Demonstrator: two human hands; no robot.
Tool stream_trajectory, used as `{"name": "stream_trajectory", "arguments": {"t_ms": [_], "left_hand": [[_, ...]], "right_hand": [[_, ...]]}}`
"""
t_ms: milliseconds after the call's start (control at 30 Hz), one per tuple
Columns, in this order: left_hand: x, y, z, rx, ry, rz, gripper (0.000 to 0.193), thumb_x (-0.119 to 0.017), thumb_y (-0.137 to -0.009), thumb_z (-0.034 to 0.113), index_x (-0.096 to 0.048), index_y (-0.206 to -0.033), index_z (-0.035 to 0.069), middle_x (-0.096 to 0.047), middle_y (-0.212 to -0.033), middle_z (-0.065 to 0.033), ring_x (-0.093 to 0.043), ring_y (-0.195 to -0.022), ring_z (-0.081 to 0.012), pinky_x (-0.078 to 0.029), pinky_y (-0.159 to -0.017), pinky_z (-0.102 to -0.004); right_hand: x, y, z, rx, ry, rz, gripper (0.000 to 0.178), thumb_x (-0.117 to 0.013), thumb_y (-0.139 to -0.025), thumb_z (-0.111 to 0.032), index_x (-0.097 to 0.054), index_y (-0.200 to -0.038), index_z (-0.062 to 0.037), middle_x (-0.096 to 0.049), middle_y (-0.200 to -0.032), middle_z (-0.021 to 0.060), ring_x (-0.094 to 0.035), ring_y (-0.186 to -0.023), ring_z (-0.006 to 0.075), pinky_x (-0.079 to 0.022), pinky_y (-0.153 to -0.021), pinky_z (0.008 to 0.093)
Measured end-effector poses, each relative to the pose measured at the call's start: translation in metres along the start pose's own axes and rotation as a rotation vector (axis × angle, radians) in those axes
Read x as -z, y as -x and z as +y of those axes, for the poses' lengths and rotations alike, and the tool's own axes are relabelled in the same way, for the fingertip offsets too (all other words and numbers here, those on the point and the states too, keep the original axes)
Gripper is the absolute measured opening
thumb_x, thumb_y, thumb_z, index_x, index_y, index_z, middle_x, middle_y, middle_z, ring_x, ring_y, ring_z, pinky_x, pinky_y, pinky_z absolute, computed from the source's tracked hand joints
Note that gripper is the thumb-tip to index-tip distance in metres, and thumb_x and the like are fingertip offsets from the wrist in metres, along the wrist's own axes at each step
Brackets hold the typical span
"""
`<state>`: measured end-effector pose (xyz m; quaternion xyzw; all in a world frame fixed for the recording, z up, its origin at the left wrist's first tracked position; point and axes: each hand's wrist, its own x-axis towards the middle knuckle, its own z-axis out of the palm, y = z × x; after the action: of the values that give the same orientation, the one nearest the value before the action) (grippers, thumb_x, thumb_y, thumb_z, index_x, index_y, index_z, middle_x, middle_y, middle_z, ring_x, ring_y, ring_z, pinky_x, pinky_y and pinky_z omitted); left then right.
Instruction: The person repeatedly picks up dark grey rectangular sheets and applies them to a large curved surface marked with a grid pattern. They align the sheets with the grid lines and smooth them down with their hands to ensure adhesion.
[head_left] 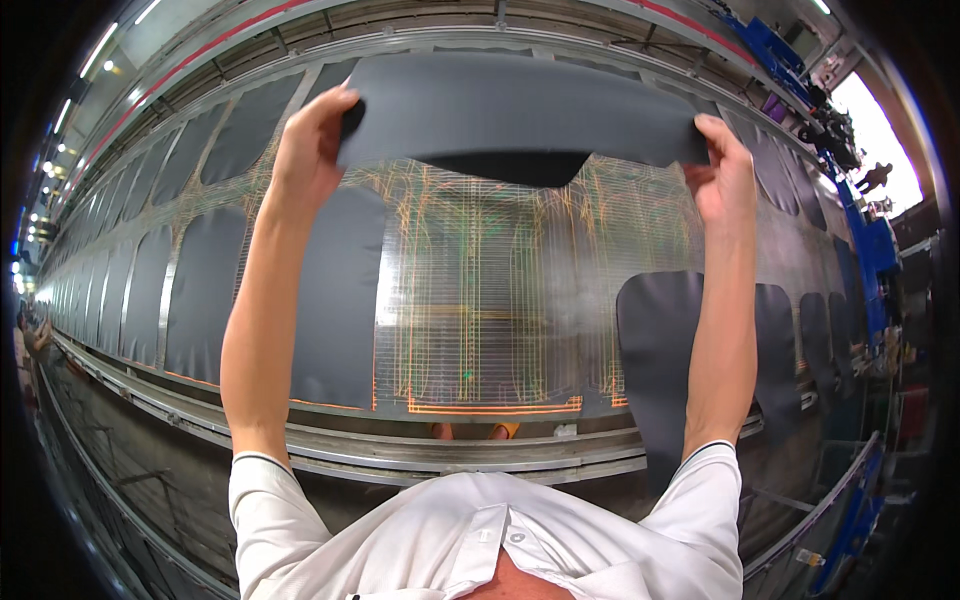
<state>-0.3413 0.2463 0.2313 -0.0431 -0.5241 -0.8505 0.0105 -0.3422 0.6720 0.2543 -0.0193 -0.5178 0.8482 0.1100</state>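
A flexible dark grey sheet [520, 105] is stretched between my two hands, raised over the far side of a long table [490, 270]. My left hand [312, 150] pinches its left end, and my right hand [722, 165] grips its right end. The sheet's lower edge is folded, showing a blacker underside in the middle. Beneath it, the tabletop is covered in green and orange lines. Left of that bare stretch lies another dark grey sheet [335, 300] with rounded corners. Under my right forearm, a further sheet [655, 330] hangs over the table's near edge.
Rows of similar dark sheets [205, 295] run along the table to the left. A metal rail [480, 455] borders the near edge. Blue machinery [870, 260] stands at the right, and a distant person [875, 178] shows against a bright opening.
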Motion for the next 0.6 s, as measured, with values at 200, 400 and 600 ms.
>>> {"name": "stream_trajectory", "arguments": {"t_ms": [200, 400, 600], "left_hand": [[0.036, 0.097, -0.064, 0.105, -0.225, -0.049, 0.052, -0.063, -0.075, 0.019, -0.06, -0.121, -0.006, -0.065, -0.095, -0.0028, -0.058, -0.084, -0.01, -0.043, -0.095, -0.0254], [0.067, 0.183, -0.174, 0.367, -0.229, 0.155, 0.028, -0.064, -0.078, 0.009, -0.042, -0.061, 0.014, -0.043, -0.066, 0.0067, -0.039, -0.065, -0.0056, -0.037, -0.067, -0.0244], [0.1, 0.235, -0.225, 0.746, -0.289, 0.28, 0.027, -0.065, -0.086, 0.009, -0.049, -0.065, 0.014, -0.048, -0.062, 0.0062, -0.048, -0.053, -0.0065, -0.048, -0.05, -0.0256]], "right_hand": [[0.059, 0.105, 0.058, 0.001, 0.193, -0.048, 0.004, -0.065, -0.076, -0.008, -0.062, -0.078, -0.0071, -0.062, -0.096, 0.0053, -0.054, -0.104, 0.0141, -0.035, -0.097, 0.0244], [0.127, 0.195, 0.165, -0.342, 0.08, 0.213, 0.008, -0.064, -0.075, 0.0, -0.062, -0.071, -0.0067, -0.064, -0.103, 0.0116, -0.055, -0.088, 0.0111, -0.04, -0.084, 0.0254], [0.154, 0.239, 0.216, -0.538, 0.161, 0.269, 0.01, -0.069, -0.076, -0.004, -0.062, -0.071, -0.0087, -0.052, -0.068, -0.006, -0.041, -0.061, 0.0041, -0.035, -0.062, 0.0204]]}}
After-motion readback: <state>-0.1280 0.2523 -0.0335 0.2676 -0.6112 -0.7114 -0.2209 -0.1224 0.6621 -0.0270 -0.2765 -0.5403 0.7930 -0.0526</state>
